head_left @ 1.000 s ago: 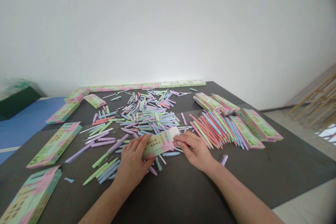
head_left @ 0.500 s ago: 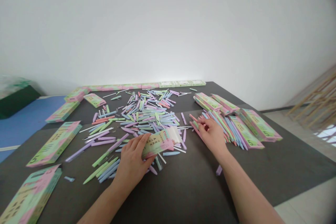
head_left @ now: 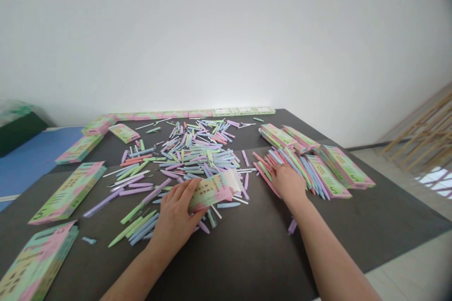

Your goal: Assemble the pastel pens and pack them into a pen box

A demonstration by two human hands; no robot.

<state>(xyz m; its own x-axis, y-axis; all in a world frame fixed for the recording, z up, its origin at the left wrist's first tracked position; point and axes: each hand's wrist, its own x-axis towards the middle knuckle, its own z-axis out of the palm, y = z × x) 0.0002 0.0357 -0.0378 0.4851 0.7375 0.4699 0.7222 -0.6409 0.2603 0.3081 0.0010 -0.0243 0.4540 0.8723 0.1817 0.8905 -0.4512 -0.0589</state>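
My left hand [head_left: 179, 211] is wrapped round a small pink and green printed box [head_left: 213, 190], which is tilted with its white flap end facing right. Beneath and beside the box lie loose pastel pens [head_left: 197, 157] in a wide heap. My right hand [head_left: 287, 183] is on a row of pens [head_left: 298, 165] laid side by side in pink, green, blue and purple. Its fingers curl down over the orange and pink pens at the row's left; the fingertips are partly hidden. A purple pen piece [head_left: 292, 226] lies below my right wrist.
Stacked printed boxes [head_left: 344, 169] stand at the right, with more boxes [head_left: 67, 193] along the left and a line of boxes [head_left: 176, 114] at the back by the wall. A dark green crate [head_left: 21, 131] stands on a blue surface [head_left: 42, 150] at the left.
My right hand has moved slightly down onto the pens, its fingers now lower over the row. The left hand still holds the box. The whole view has shifted slightly.
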